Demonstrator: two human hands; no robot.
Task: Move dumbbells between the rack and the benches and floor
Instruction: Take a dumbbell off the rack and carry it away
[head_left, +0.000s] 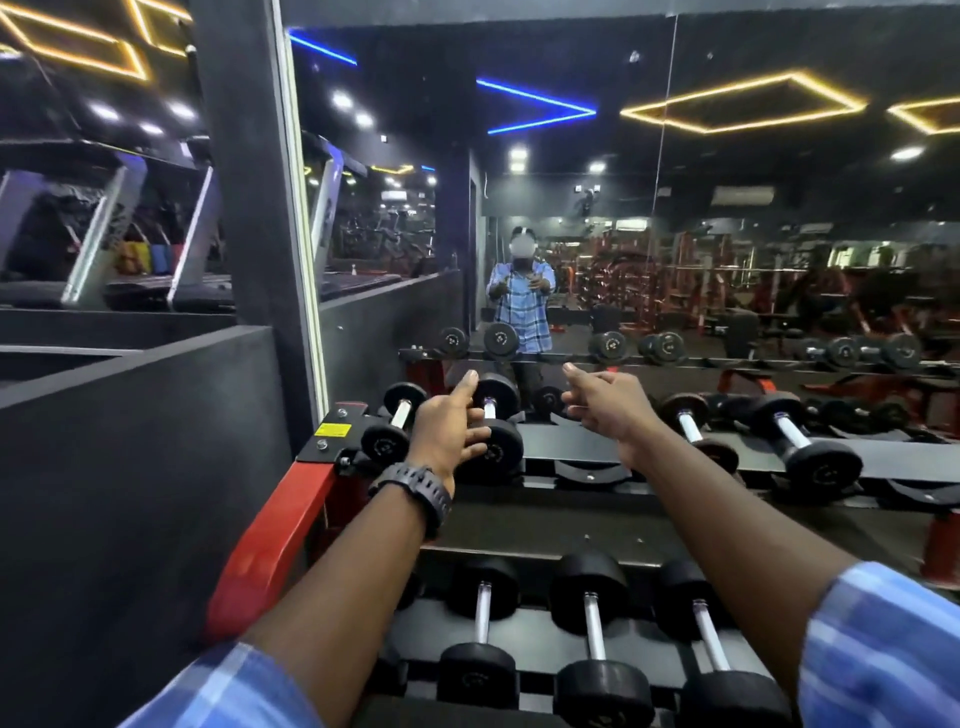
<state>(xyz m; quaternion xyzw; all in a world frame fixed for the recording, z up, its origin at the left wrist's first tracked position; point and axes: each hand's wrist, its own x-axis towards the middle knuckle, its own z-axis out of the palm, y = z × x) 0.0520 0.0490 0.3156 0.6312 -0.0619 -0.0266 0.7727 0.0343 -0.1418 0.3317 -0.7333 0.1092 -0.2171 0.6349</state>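
**At the rack's top tier: both hands out, nothing held**

Far left, top tier: small dumbbell (393, 427), chrome handle running near to far, resting at the end of the rack (270, 551) by the red upright and its yellow label (331, 430).

Next right, top tier: larger dumbbell (493, 426), long axis also near to far, near head toward the person, far head toward the mirror (727, 234). This item sits directly under and just beyond the left hand.

Left hand (449, 428): reached forward over the top tier, black wristwatch (415, 491) on the wrist. Fingers spread and loosely bent, index extended toward the mirror; lower fingertips lie over the near head of the larger dumbbell. Whether they touch it cannot be told. Nothing is gripped.

Right hand (605, 402): extended over a vacant cradle (589, 470), fingers apart and relaxed, index pointing forward, holding nothing. Nearest weight on its side is the worn dumbbell (698, 431) well to its right.

Far right, top tier: heavy dumbbell (802, 439), angled slightly, untouched.

Lower tier, near: three dumbbells (592, 649) side by side, handles near to far, beneath the forearms.

Judgement: the left hand is the nearer to a weight. Its handle lies just right of and beyond the fingers, running away from the person, so the palm would need to come down across the bar between the two heads.
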